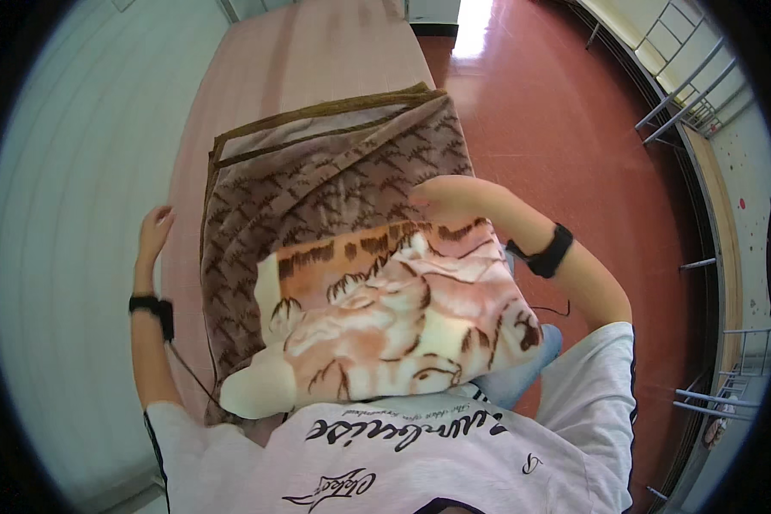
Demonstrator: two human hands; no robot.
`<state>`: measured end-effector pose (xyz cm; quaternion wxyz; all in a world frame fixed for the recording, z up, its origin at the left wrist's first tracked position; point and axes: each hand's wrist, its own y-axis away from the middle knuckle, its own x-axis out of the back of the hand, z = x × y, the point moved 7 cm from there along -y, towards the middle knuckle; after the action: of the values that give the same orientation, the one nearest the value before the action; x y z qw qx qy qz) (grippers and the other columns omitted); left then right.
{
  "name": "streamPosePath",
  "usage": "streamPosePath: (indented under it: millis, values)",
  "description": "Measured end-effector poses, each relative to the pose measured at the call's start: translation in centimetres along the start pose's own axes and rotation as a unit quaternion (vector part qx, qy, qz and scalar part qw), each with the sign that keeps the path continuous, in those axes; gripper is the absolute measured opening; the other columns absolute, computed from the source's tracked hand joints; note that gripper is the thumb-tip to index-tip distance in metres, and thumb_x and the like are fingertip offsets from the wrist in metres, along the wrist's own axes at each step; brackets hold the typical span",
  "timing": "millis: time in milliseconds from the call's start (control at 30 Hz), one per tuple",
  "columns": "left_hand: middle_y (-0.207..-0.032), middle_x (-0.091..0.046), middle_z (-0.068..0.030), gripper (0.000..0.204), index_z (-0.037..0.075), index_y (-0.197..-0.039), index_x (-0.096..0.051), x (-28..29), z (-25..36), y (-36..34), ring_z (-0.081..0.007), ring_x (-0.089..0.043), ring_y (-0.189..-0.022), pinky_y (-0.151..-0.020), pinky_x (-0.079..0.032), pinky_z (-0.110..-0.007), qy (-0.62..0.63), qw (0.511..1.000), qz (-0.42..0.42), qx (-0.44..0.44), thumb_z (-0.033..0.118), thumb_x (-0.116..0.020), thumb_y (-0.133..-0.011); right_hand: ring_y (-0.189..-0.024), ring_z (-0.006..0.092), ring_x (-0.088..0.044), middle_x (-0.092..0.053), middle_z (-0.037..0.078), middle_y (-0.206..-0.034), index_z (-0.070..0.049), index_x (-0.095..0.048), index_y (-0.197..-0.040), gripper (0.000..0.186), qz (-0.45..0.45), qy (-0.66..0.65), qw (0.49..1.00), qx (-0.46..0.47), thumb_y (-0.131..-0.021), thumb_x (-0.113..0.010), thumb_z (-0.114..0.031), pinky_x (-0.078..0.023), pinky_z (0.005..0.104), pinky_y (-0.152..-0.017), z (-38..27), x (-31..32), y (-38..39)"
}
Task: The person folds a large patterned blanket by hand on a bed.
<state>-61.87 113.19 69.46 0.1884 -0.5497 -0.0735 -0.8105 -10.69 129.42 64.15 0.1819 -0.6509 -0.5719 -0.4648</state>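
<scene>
A folded plush blanket [360, 325] in cream, pink and brown, with a drawn animal pattern, lies close against my body. Under and beyond it, a larger brown blanket [317, 193] with dark sprig marks is spread in folded layers. My left hand [155, 230] is off to the left beside the wall, fingers loosely bent and apart, holding nothing. Just past the far edge of the plush blanket, my right hand [444, 195] is over the right side of the brown blanket. Its fingers are too blurred to show whether they grip the cloth.
Both blankets lie on a bed with a pink sheet [334, 51]. A pale wall [77, 214] runs along the left. To the right is a shiny red floor [540, 128], with metal bunk frames [685, 86] along the far right side. Each wrist wears a black band.
</scene>
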Motion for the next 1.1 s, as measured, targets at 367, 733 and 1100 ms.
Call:
streamPosePath:
  millis: [367, 733, 1100]
  values:
    - [-0.119, -0.053, -0.0108, 0.038, 0.010, -0.119, -0.051, -13.9, 4.3, -15.2, -0.0292, -0.049, -0.108, -0.086, -0.043, -0.041, -0.222, 0.968, -0.118, -0.021, 0.016, -0.050, -0.082, -0.087, 0.0346, -0.056, -0.060, 0.017, -0.090, -0.004, -0.058, -0.098, 0.024, 0.181, -0.069, 0.975, -0.108, -0.083, -0.049, -0.020, -0.045, 0.0417, -0.074, 7.7, 0.8, -11.6]
    - [-0.106, -0.058, -0.0142, 0.025, 0.008, -0.106, -0.056, -20.0, -0.1, -18.5, -0.0321, -0.052, -0.101, -0.086, -0.039, -0.050, -0.268, 0.928, -0.259, 0.017, 0.010, -0.047, -0.082, -0.106, 0.0266, -0.049, -0.056, 0.010, -0.109, -0.009, -0.060, -0.101, 0.026, 0.179, 0.087, 0.952, -0.233, -0.081, -0.057, -0.024, -0.040, 0.0416, -0.086, 16.6, -0.9, -24.4]
    - [-0.096, -0.058, -0.0090, 0.018, 0.011, -0.100, -0.056, -10.8, -0.5, -24.9, -0.0285, -0.052, -0.095, -0.091, -0.030, -0.053, -0.340, 0.938, 0.060, -0.032, 0.016, -0.045, -0.087, -0.090, 0.0382, -0.053, -0.048, 0.019, -0.108, 0.001, -0.051, -0.103, 0.026, 0.352, -0.026, 0.898, -0.261, -0.076, -0.049, 0.000, -0.046, 0.0442, -0.075, 13.6, 7.3, -25.3]
